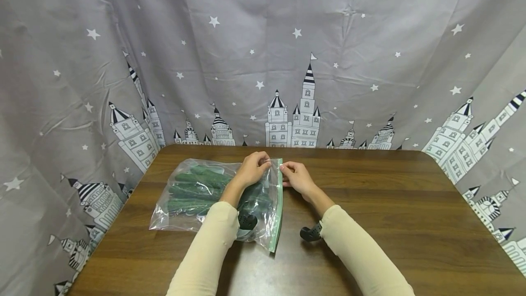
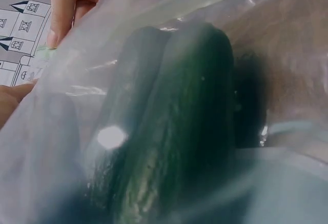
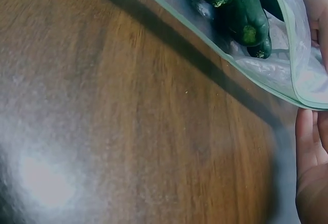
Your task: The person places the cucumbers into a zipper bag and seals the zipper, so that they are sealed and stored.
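A clear zip bag (image 1: 162, 218) with a green zip strip (image 1: 276, 223) lies on the table, its strip to the right. Inside are several dark green cucumbers (image 1: 197, 188), seen close through the plastic in the left wrist view. My left hand (image 1: 251, 168) reaches over the bag and pinches the plastic by the strip's far end. At that same end my right hand (image 1: 298, 177) pinches the strip's edge from the right. The right wrist view shows the bag's mouth (image 3: 225, 55) parted, with cucumber ends (image 3: 250, 34) just within.
A brown wooden table (image 1: 370, 195) extends to the right of the bag and in front of it. Behind it hangs a grey curtain (image 1: 230, 81) printed with castles and stars. Black straps with dark devices (image 1: 311, 233) sit on both wrists.
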### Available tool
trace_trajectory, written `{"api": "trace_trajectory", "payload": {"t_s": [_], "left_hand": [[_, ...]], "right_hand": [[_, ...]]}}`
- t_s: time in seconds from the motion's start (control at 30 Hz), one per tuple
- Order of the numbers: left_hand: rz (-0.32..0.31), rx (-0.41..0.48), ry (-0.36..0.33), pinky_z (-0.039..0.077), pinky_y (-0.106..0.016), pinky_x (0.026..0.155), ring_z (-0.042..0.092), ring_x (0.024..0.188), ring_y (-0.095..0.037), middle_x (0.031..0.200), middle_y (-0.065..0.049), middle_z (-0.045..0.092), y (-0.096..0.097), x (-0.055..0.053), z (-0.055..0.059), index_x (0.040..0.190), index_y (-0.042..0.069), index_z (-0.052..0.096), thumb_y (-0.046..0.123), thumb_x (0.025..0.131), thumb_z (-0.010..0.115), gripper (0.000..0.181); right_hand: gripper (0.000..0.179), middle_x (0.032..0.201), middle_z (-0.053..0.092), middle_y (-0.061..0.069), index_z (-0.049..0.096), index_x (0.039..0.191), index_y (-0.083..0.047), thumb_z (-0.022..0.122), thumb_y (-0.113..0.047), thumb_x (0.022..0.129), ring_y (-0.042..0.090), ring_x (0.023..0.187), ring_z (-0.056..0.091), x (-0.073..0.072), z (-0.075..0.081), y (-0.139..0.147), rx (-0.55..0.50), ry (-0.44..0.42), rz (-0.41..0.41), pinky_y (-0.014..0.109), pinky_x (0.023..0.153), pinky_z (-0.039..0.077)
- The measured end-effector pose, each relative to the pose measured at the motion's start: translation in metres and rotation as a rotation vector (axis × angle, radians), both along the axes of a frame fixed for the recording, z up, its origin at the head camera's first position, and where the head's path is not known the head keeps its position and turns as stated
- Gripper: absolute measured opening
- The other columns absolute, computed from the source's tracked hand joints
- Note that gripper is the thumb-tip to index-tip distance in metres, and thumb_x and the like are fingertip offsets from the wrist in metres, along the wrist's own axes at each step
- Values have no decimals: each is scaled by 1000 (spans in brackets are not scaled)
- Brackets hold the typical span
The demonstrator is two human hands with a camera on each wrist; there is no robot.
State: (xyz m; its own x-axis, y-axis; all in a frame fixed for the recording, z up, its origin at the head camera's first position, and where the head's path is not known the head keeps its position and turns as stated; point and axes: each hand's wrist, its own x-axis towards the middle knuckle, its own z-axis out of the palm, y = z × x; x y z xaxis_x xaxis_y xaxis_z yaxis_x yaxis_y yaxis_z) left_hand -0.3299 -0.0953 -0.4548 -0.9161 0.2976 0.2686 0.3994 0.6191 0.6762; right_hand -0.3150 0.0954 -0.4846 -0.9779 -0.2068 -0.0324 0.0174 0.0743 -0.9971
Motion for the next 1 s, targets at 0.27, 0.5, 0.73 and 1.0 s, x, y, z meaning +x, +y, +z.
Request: {"api": "trace_trajectory", "payload": {"t_s": [0.27,0.5,0.73,1.0], "left_hand": [[3,9,0,46,-40,76,54,84,-23,88,-6,59,0,-1,-2,95,5,68,11,98,70,7],[11,10,2,47,-41,77,55,85,-24,90,-7,60,0,-2,-2,96,5,69,9,98,70,5],[8,8,29,45,-39,74,54,81,-23,85,-6,58,-1,-1,-2,94,3,68,9,96,71,8],[8,17,22,44,-39,73,53,81,-23,85,-6,57,0,0,1,94,3,69,9,98,70,8]], "right_hand": [[28,96,71,15,65,119,14,54,-9,108,17,81,69,3,-1,3,4,-1,37,31,74,60],[28,92,70,12,65,120,14,54,-8,107,15,78,69,4,-3,3,7,-11,42,30,73,60],[27,88,70,11,66,118,15,54,-7,107,15,77,67,8,-6,4,-8,11,49,30,71,60],[26,89,70,11,66,116,14,54,-6,107,15,78,67,12,-4,6,-2,27,76,30,71,60]]}}
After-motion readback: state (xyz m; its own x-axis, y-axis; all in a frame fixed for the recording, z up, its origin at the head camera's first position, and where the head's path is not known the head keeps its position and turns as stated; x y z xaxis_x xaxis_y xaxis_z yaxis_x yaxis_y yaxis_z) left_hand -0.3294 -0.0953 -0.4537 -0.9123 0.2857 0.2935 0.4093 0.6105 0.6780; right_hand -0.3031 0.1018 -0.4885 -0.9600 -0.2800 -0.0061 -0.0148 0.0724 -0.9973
